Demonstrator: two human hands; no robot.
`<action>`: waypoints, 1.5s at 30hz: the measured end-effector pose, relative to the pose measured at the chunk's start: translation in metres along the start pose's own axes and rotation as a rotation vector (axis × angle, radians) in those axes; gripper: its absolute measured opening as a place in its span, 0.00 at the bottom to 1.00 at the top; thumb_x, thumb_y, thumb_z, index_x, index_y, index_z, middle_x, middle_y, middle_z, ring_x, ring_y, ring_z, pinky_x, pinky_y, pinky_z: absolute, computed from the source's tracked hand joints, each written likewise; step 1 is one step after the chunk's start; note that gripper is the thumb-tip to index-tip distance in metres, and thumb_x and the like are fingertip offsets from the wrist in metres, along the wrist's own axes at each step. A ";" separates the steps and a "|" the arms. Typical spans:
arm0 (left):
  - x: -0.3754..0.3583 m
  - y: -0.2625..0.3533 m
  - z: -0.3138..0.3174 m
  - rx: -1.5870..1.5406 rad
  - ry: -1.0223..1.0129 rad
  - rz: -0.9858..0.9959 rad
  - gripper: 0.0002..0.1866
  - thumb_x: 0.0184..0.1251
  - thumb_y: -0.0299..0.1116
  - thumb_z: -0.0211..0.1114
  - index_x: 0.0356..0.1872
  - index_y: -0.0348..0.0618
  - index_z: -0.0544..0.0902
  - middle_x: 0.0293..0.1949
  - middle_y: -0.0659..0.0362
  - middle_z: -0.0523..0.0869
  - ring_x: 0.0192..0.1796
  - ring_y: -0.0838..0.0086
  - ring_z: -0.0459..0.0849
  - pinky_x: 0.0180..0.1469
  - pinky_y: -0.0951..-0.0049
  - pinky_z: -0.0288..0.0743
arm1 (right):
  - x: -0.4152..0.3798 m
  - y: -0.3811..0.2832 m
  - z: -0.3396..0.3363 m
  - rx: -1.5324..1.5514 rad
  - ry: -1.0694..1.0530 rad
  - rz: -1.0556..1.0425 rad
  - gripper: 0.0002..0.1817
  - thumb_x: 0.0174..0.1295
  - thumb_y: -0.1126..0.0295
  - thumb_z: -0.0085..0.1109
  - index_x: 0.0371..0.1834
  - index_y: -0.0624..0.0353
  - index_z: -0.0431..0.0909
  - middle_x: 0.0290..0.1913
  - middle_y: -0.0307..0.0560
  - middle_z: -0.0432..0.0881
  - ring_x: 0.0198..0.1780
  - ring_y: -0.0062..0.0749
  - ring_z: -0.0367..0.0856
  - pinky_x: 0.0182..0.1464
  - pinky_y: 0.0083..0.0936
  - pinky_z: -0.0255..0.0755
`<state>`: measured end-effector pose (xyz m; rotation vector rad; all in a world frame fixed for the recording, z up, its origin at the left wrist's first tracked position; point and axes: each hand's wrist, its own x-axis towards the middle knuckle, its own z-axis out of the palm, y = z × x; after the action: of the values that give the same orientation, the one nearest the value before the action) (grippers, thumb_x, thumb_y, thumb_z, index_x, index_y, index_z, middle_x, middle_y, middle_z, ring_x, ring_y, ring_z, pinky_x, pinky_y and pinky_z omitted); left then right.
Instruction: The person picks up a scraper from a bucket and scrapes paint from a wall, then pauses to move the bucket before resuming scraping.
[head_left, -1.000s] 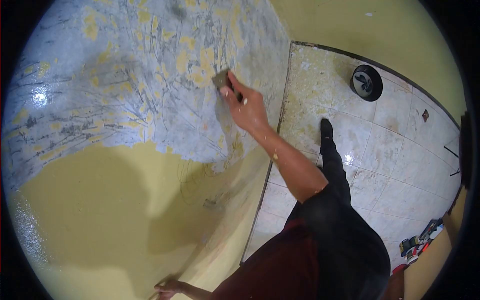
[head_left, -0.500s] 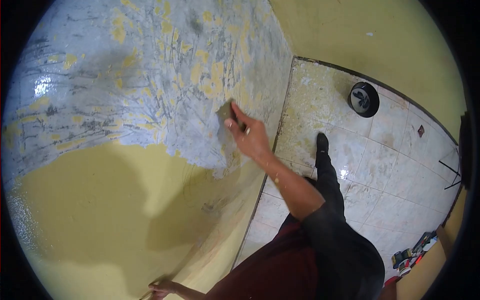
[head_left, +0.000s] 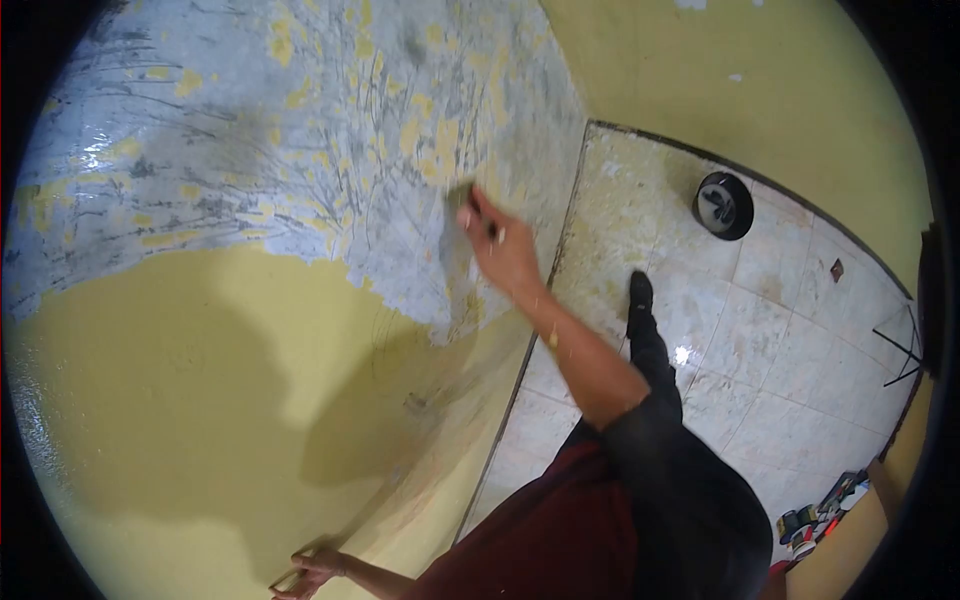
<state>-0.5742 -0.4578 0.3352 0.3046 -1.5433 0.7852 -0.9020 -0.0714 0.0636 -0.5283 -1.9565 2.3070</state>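
Observation:
My right hand is closed around a scraper, its dark blade against the wall. Part of the tool is hidden by my fingers, and motion blurs it slightly. Around the blade the wall shows a bare grey-white area with dark scratches and leftover yellow paint patches. Below a ragged edge, yellow paint still covers the wall. Low at the left, my left hand is at the painted wall, thumb and fingers apart. Its fingertips reach the dim bottom edge of the view.
A black bucket with something dark inside stands on the tiled floor. Paint flakes litter the floor by the wall. A thin black stand is at the right, and assorted tools and containers lie at lower right.
My right hand and the scraper have shifted slightly up and right across the wall. My left hand shows more fully, its fingers more spread. The view has tilted a little.

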 end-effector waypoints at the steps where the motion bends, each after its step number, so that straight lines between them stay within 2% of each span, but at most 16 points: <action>1: -0.002 -0.001 -0.002 0.039 -0.017 -0.010 0.49 0.63 0.80 0.53 0.69 0.45 0.70 0.70 0.47 0.64 0.74 0.51 0.59 0.69 0.41 0.56 | -0.004 -0.001 0.000 -0.013 0.002 -0.020 0.32 0.71 0.52 0.64 0.71 0.60 0.74 0.60 0.59 0.85 0.66 0.28 0.78 0.66 0.25 0.68; 5: -0.002 0.005 -0.001 0.010 0.002 -0.003 0.48 0.64 0.78 0.53 0.70 0.45 0.70 0.71 0.47 0.64 0.75 0.52 0.59 0.69 0.41 0.56 | 0.014 -0.038 -0.004 0.039 -0.002 0.007 0.31 0.70 0.53 0.65 0.71 0.60 0.74 0.61 0.61 0.84 0.67 0.30 0.78 0.67 0.26 0.68; 7: -0.003 0.001 -0.004 0.035 -0.009 -0.015 0.49 0.65 0.78 0.53 0.70 0.44 0.69 0.71 0.47 0.63 0.75 0.52 0.59 0.69 0.41 0.56 | 0.028 -0.072 -0.014 -0.018 -0.027 0.129 0.29 0.70 0.55 0.64 0.70 0.59 0.75 0.54 0.66 0.86 0.60 0.48 0.85 0.60 0.28 0.74; 9: -0.007 -0.008 -0.001 -0.053 -0.038 -0.051 0.48 0.63 0.72 0.63 0.69 0.40 0.70 0.70 0.45 0.62 0.72 0.53 0.57 0.67 0.43 0.58 | 0.015 -0.045 -0.006 -0.054 -0.014 0.089 0.30 0.69 0.55 0.65 0.70 0.59 0.75 0.52 0.66 0.87 0.56 0.49 0.88 0.56 0.28 0.76; 11: -0.012 -0.003 0.001 -0.075 -0.044 -0.114 0.48 0.63 0.73 0.62 0.70 0.41 0.70 0.71 0.46 0.61 0.73 0.53 0.57 0.68 0.43 0.56 | 0.003 -0.022 0.004 -0.101 0.066 -0.211 0.31 0.71 0.54 0.66 0.71 0.62 0.74 0.44 0.47 0.90 0.38 0.20 0.77 0.45 0.22 0.74; 13: -0.009 -0.008 -0.004 -0.085 -0.062 -0.138 0.49 0.63 0.73 0.62 0.71 0.41 0.69 0.73 0.46 0.61 0.73 0.52 0.57 0.70 0.42 0.54 | 0.016 -0.033 -0.001 -0.092 0.076 -0.186 0.31 0.70 0.54 0.66 0.71 0.61 0.74 0.44 0.47 0.90 0.39 0.19 0.77 0.46 0.21 0.74; 15: -0.009 -0.008 -0.002 -0.077 -0.040 -0.057 0.49 0.62 0.73 0.62 0.72 0.43 0.68 0.74 0.47 0.60 0.74 0.52 0.56 0.69 0.41 0.55 | 0.025 -0.060 -0.017 0.028 -0.094 0.075 0.31 0.71 0.55 0.66 0.71 0.60 0.74 0.56 0.54 0.88 0.51 0.21 0.81 0.55 0.23 0.73; 16: -0.010 -0.011 -0.002 -0.080 -0.048 -0.059 0.49 0.62 0.73 0.62 0.72 0.43 0.68 0.74 0.47 0.60 0.74 0.52 0.56 0.69 0.41 0.55 | 0.017 -0.067 -0.017 -0.040 -0.078 0.122 0.31 0.69 0.54 0.66 0.71 0.58 0.75 0.57 0.63 0.86 0.63 0.45 0.84 0.63 0.30 0.72; 17: -0.013 -0.014 -0.001 -0.071 -0.046 -0.061 0.47 0.65 0.72 0.60 0.71 0.42 0.68 0.72 0.46 0.61 0.74 0.51 0.58 0.69 0.41 0.56 | 0.008 -0.054 -0.012 -0.049 -0.074 0.117 0.31 0.69 0.54 0.66 0.71 0.58 0.75 0.57 0.63 0.86 0.63 0.45 0.84 0.63 0.30 0.72; 19: -0.015 -0.004 0.005 -0.066 -0.028 -0.074 0.45 0.68 0.71 0.58 0.70 0.42 0.68 0.71 0.46 0.62 0.74 0.51 0.59 0.69 0.42 0.58 | 0.000 -0.036 0.002 -0.023 0.022 -0.129 0.31 0.69 0.54 0.66 0.71 0.59 0.75 0.53 0.63 0.87 0.59 0.42 0.86 0.57 0.32 0.75; 23: -0.003 0.004 -0.001 0.006 -0.020 0.030 0.45 0.68 0.72 0.57 0.71 0.43 0.67 0.71 0.47 0.61 0.74 0.51 0.58 0.70 0.42 0.57 | 0.024 -0.066 -0.017 0.036 -0.095 0.113 0.31 0.70 0.53 0.65 0.72 0.57 0.74 0.57 0.62 0.86 0.62 0.42 0.84 0.62 0.29 0.72; 29: 0.002 0.008 -0.007 0.012 -0.060 -0.048 0.47 0.65 0.75 0.56 0.71 0.45 0.68 0.72 0.47 0.60 0.74 0.52 0.58 0.71 0.41 0.54 | 0.006 -0.041 -0.004 0.044 -0.019 0.054 0.32 0.69 0.54 0.67 0.72 0.57 0.74 0.53 0.62 0.88 0.55 0.39 0.88 0.58 0.30 0.75; 31: -0.002 0.005 -0.003 -0.019 -0.039 -0.046 0.48 0.65 0.76 0.56 0.71 0.45 0.67 0.72 0.47 0.60 0.75 0.52 0.58 0.71 0.41 0.53 | 0.019 -0.044 -0.015 -0.019 -0.040 0.026 0.33 0.69 0.52 0.68 0.72 0.58 0.75 0.48 0.39 0.89 0.33 0.16 0.67 0.39 0.20 0.69; 37: -0.003 0.003 -0.002 0.008 -0.016 0.043 0.47 0.67 0.74 0.56 0.71 0.42 0.66 0.72 0.46 0.61 0.75 0.52 0.57 0.70 0.42 0.56 | 0.014 -0.034 0.007 0.056 0.040 -0.038 0.33 0.71 0.54 0.66 0.73 0.61 0.72 0.48 0.45 0.90 0.34 0.17 0.70 0.40 0.21 0.71; 39: -0.006 0.006 -0.005 0.002 -0.039 0.025 0.47 0.68 0.73 0.56 0.71 0.41 0.66 0.72 0.46 0.61 0.75 0.52 0.57 0.70 0.42 0.56 | 0.041 -0.061 -0.006 0.045 0.061 0.051 0.31 0.70 0.53 0.64 0.68 0.66 0.76 0.56 0.64 0.86 0.62 0.46 0.84 0.61 0.27 0.72; 45: -0.021 -0.008 0.000 -0.095 -0.083 -0.131 0.47 0.67 0.74 0.56 0.69 0.41 0.70 0.71 0.46 0.63 0.74 0.52 0.58 0.69 0.41 0.56 | 0.010 -0.014 0.005 -0.088 0.083 -0.177 0.33 0.68 0.48 0.63 0.68 0.63 0.76 0.54 0.68 0.85 0.59 0.51 0.85 0.56 0.32 0.75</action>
<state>-0.5660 -0.4690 0.3180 0.3682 -1.6154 0.6016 -0.9154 -0.0709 0.0754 -0.4304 -1.9865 2.0692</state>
